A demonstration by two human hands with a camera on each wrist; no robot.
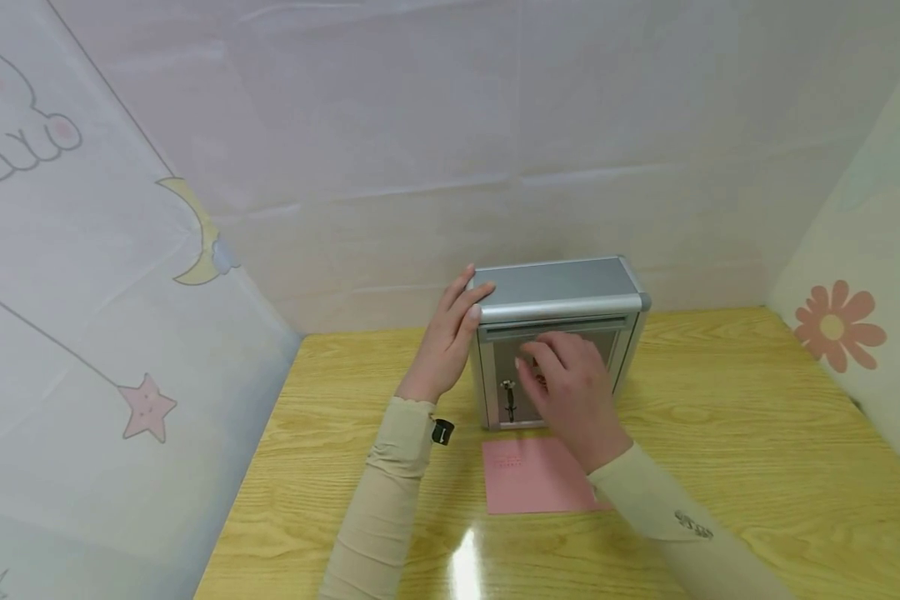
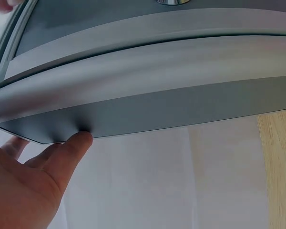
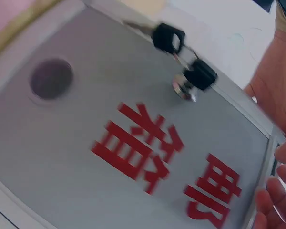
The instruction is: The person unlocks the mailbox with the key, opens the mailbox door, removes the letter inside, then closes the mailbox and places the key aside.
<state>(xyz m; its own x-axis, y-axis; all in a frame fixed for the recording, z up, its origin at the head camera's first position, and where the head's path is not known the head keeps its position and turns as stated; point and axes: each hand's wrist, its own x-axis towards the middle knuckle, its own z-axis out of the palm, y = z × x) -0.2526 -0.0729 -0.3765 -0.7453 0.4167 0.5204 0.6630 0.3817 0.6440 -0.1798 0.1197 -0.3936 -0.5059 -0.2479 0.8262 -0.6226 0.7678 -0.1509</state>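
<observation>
1. Steadying comes first: my left hand (image 1: pixel 446 342) rests its grip against the upper left corner of the grey metal mailbox (image 1: pixel 562 287), fingers straight along the top edge, the thumb (image 2: pixel 71 148) pressed under the rim in the left wrist view.
2. My right hand (image 1: pixel 570 387) is spread over the mailbox's front door (image 3: pixel 109 143), its grip loose and apart, fingers relaxed and clamped on nothing; whether the fingertips touch the door I cannot tell.
3. Just left of my right grip, a key (image 1: pixel 507 398) sits in the door's lock, with a second black-headed key (image 3: pixel 168 37) hanging from it.
4. Red characters (image 3: pixel 143 145) are printed on the door under my right palm.
5. The mailbox stands upright on the wooden worktop (image 1: pixel 720 467), between my two hands and beyond my wrists.
6. A pink envelope (image 1: pixel 528 475) lies flat on the worktop just below my right grip, partly under my right sleeve (image 1: pixel 667 517).
</observation>
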